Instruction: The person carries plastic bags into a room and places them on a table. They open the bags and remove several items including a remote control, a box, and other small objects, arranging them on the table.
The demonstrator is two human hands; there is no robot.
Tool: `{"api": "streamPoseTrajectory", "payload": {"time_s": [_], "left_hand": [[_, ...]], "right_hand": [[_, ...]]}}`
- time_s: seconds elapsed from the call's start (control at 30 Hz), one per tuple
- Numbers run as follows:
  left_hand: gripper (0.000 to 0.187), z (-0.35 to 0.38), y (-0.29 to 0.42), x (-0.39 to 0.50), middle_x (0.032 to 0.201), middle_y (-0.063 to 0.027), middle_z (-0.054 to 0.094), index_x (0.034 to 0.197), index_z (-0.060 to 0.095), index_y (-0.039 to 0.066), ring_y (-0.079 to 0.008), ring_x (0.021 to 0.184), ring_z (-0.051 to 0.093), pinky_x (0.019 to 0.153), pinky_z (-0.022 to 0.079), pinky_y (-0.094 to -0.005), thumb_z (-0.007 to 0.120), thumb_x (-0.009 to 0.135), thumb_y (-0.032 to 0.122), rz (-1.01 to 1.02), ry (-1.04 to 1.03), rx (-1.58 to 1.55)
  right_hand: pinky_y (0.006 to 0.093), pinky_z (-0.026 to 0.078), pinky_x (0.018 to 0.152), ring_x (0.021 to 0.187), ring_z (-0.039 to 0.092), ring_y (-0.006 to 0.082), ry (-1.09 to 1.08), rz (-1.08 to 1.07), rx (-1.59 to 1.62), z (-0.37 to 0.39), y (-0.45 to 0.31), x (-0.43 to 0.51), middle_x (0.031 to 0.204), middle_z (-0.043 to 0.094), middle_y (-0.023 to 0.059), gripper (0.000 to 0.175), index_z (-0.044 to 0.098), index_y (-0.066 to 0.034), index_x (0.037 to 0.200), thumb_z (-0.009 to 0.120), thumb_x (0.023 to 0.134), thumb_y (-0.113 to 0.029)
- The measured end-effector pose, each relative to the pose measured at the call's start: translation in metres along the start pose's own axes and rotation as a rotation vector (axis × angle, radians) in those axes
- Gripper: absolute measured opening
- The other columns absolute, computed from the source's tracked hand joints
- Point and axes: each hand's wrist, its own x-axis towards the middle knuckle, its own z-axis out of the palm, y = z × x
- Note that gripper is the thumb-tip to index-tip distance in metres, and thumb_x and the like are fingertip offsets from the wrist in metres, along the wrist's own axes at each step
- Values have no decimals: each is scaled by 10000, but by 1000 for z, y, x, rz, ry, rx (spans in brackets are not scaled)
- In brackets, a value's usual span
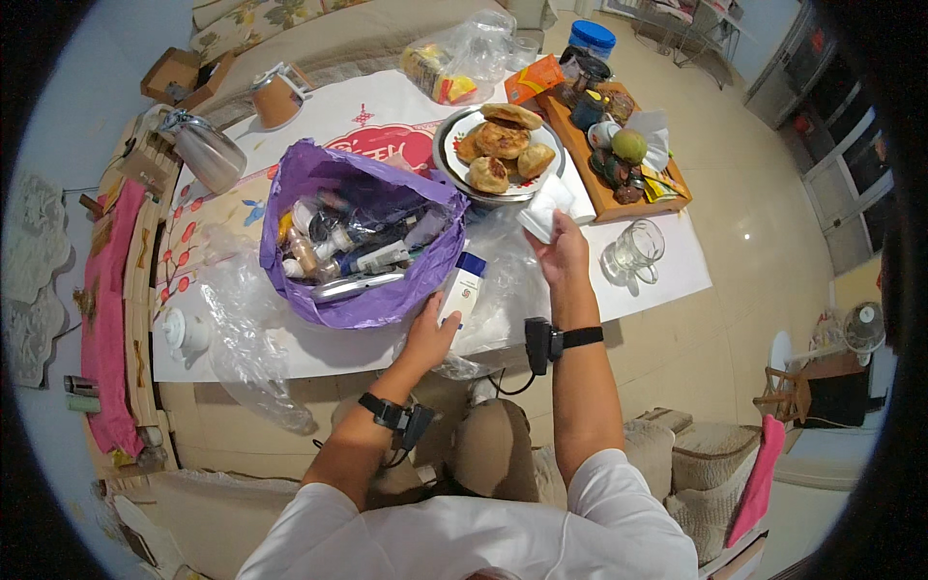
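My left hand (429,339) grips the lower end of a white container with a blue cap (462,288), thumb on one side and fingers on the other. It bears writing and a small logo. Beside it stands an open purple plastic bag (348,308), full of small bottles, tubes and jars (362,246). A folded white tissue (547,210) is held in my right hand (562,250), close to the rim of a metal basin. Between my hands, a clear plastic bag (504,279) lies crumpled on the table.
A plate of browned flatbreads (504,145) rests on the metal basin (444,156). A wooden tray (641,206) with fruit and a glass mug (634,250) are at right. A steel jug (210,152), a lidded white cup (183,332) and a clear plastic bag (250,312) are at left.
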Motion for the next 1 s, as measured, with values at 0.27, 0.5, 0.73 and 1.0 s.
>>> {"api": "streamPoseTrajectory", "payload": {"time_s": [0.27, 0.5, 0.73, 1.0], "left_hand": [[622, -7, -5, 2, 1347, -240, 498, 1398, 365, -60, -307, 1246, 490, 1048, 347, -354, 570, 928, 293, -12, -82, -71], [616, -8, -4, -1, 1367, -244, 473, 1396, 365, -64, -313, 1280, 451, 1071, 316, -358, 546, 942, 310, 131, -52, -136], [536, -9, -4, 2, 1285, -249, 529, 1327, 421, -76, -319, 1198, 513, 1024, 363, -383, 561, 932, 258, 123, -59, -134], [496, 28, 4, 26, 1217, -213, 582, 1288, 441, -76, -255, 1141, 558, 966, 415, -350, 597, 915, 212, 99, -81, -152]], "right_hand": [[485, 458, 979, 1131, 550, 329, -45, 60, 364, 56, 9, 3, 1265, 537, 173, 362, 420, 23, 1304, 410, 985, -148], [438, 453, 988, 1121, 563, 294, -77, -80, 371, 72, 25, 66, 1243, 570, 146, 338, 470, 18, 1270, 423, 989, -164], [470, 462, 953, 1133, 561, 300, -91, -11, 114, 54, 7, 64, 1265, 559, 134, 386, 447, -16, 1316, 459, 971, -189], [351, 463, 640, 776, 532, 176, 189, -126, -786, -46, -21, -15, 887, 539, 64, 213, 528, -70, 989, 526, 875, -251]]}}
